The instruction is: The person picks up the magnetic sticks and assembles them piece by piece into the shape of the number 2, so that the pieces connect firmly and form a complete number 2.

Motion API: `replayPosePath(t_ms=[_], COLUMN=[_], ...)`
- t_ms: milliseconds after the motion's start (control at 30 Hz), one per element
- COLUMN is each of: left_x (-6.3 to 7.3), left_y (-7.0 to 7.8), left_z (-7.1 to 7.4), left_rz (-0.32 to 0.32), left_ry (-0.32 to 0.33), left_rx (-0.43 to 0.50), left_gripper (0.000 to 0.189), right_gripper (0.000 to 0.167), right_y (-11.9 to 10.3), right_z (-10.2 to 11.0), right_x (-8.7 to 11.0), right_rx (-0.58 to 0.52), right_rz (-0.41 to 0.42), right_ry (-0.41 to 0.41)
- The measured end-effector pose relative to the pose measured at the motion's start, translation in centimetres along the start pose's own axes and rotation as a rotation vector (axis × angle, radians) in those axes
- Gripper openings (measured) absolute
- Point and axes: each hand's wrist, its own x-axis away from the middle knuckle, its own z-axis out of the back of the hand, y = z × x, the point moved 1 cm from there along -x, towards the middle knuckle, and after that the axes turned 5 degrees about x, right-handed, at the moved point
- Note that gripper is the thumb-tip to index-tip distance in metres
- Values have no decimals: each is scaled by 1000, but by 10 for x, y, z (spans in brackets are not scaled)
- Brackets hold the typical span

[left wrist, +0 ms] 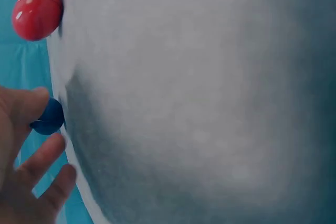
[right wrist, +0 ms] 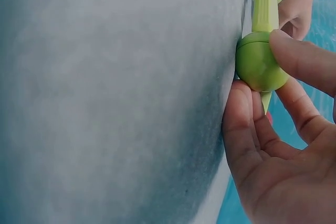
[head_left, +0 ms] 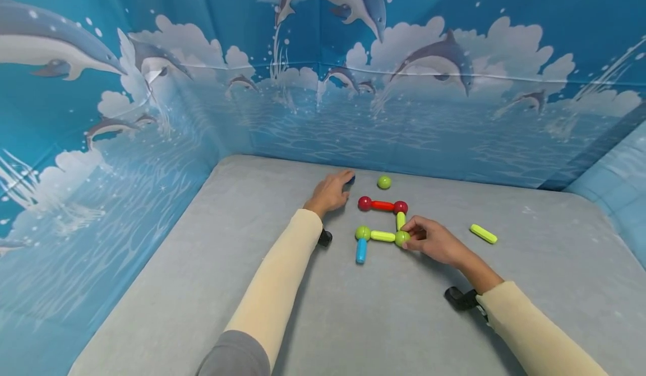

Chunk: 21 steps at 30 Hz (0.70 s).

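My left hand (head_left: 330, 191) is at a dark blue ball (head_left: 350, 180), at the far side of the surface. In the left wrist view the thumb lies against the blue ball (left wrist: 50, 117) and other fingers spread beneath it. With thumb and fingertips, my right hand (head_left: 433, 241) holds a green ball (right wrist: 260, 64) at the corner of a joined toy shape. From that corner one yellow-green rod (head_left: 383, 236) runs to another green ball (head_left: 363, 232), which bears a blue rod (head_left: 361, 251). A second yellow-green rod (head_left: 401, 220) leads to a red ball (head_left: 401, 207).
A red rod (head_left: 382, 205) links that ball to another red ball (head_left: 365, 203). Beyond them sits a loose green ball (head_left: 384, 182). To the right lies a loose yellow-green rod (head_left: 483, 233). Dolphin-printed cloth (head_left: 323, 129) stands behind the grey surface (head_left: 202, 253).
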Motion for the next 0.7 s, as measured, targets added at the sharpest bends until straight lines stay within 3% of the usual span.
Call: replayPosePath(t_ms=[200, 433, 700], left_x=[1, 3, 3], left_y=[-4, -9, -11], left_z=[0, -2, -5], left_rz=[46, 87, 101], left_ry=[158, 179, 207], left_rx=[31, 148, 170], left_gripper=[46, 21, 19], right_gripper=[25, 25, 26], right_y=[0, 1, 2], right_z=[0, -2, -1], right_x=[-2, -2, -1], right_rx=[13, -2, -9], right_rz=[-1, -7, 1], right_ry=[9, -3, -5])
